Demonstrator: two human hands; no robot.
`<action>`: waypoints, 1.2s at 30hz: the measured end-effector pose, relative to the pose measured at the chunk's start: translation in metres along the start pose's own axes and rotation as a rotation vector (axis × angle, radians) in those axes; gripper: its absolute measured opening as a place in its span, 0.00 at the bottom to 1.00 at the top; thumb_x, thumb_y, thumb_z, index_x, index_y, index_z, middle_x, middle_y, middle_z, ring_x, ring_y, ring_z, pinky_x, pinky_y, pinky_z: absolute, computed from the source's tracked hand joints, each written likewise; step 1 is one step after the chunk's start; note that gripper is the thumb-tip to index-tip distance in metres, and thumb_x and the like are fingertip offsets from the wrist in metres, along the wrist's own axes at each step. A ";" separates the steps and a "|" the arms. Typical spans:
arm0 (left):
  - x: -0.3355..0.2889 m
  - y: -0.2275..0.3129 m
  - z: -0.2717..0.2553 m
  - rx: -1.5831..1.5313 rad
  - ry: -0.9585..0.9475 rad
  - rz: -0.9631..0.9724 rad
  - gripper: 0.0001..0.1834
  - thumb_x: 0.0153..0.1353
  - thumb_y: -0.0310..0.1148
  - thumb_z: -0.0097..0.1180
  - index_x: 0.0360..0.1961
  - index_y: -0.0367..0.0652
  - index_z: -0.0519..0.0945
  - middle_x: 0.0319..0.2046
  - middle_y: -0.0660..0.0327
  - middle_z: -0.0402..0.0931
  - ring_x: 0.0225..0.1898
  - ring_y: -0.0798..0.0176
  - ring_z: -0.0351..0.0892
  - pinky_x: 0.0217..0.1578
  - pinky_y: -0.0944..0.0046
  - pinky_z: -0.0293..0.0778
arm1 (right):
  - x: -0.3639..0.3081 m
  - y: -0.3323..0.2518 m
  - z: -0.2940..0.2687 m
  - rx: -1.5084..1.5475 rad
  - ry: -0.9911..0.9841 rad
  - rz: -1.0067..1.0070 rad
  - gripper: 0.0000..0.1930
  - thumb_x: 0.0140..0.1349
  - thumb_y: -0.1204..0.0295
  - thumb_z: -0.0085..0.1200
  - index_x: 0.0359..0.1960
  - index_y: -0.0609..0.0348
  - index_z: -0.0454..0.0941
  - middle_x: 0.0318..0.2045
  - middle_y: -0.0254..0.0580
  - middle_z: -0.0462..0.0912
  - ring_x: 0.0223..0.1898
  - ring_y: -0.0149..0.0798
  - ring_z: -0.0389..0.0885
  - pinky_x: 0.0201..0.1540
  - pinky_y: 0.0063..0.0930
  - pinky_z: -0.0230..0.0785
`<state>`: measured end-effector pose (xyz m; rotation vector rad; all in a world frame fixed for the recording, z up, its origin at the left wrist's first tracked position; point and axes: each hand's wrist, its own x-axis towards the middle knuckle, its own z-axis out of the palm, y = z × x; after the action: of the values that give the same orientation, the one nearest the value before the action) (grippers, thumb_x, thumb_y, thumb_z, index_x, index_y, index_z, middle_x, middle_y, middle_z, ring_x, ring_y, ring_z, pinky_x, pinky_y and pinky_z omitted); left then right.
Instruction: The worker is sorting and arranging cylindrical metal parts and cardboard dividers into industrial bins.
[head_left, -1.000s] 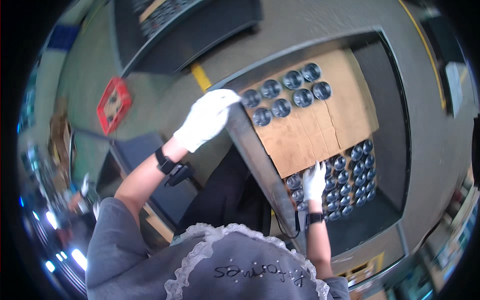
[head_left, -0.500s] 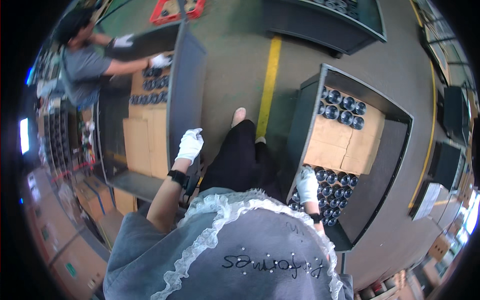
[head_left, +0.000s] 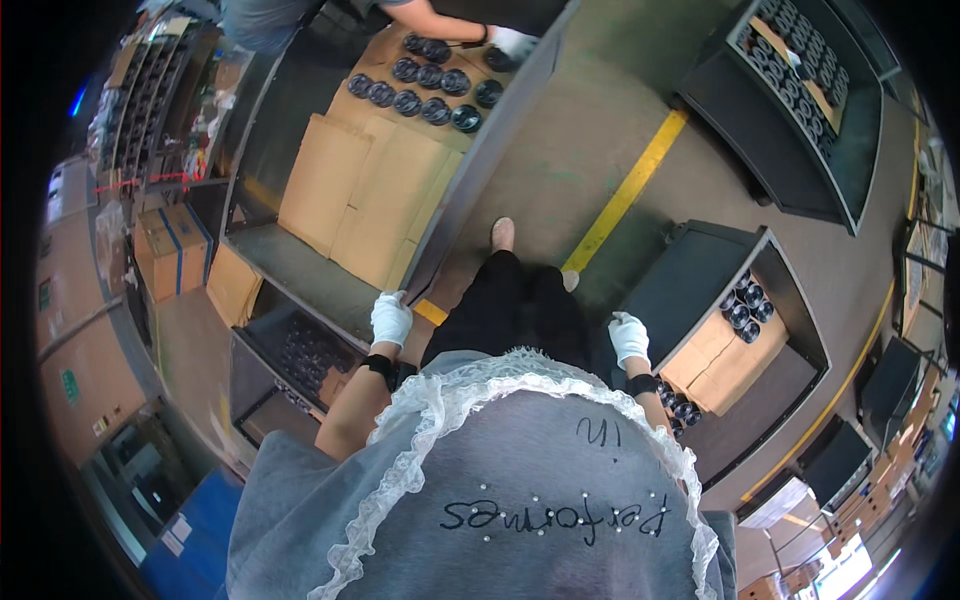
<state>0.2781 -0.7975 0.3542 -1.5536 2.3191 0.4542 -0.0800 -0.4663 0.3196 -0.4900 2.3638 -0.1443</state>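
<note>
My left hand (head_left: 391,321), in a white glove, is loosely curled with nothing visible in it, beside the near corner of a large dark bin (head_left: 487,160); I cannot tell whether it touches the rim. Several round black parts (head_left: 436,110) stand in rows on cardboard sheets (head_left: 340,190) inside that bin. My right hand (head_left: 630,339), gloved in white too, has its fingers curled in and shows nothing held. It is next to a second dark bin (head_left: 690,265) on the right, which holds cardboard (head_left: 735,355) and more round black parts (head_left: 747,308).
A co-worker's gloved hand (head_left: 513,43) reaches among the parts in the left bin. Another dark bin (head_left: 790,150) full of parts stands far right. A yellow line (head_left: 630,190) crosses the floor ahead. Boxes (head_left: 170,250) and shelves stand at the left.
My view has shifted and turned, with the left bin now nearer. My right hand has moved from over the parts in the right bin to outside its left wall.
</note>
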 end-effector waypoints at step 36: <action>-0.103 0.038 0.086 -0.554 0.176 -0.843 0.16 0.53 0.34 0.56 0.42 0.41 0.83 0.46 0.50 0.78 0.48 0.48 0.79 0.52 0.56 0.73 | 0.179 -0.103 -0.045 0.050 -0.545 -0.149 0.16 0.60 0.69 0.50 0.48 0.54 0.81 0.20 0.41 0.81 0.14 0.34 0.76 0.19 0.30 0.69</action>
<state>0.2872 -0.6614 0.3237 -2.7050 1.4516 0.7732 -0.1999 -0.6315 0.2653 -0.5957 1.7885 -0.1195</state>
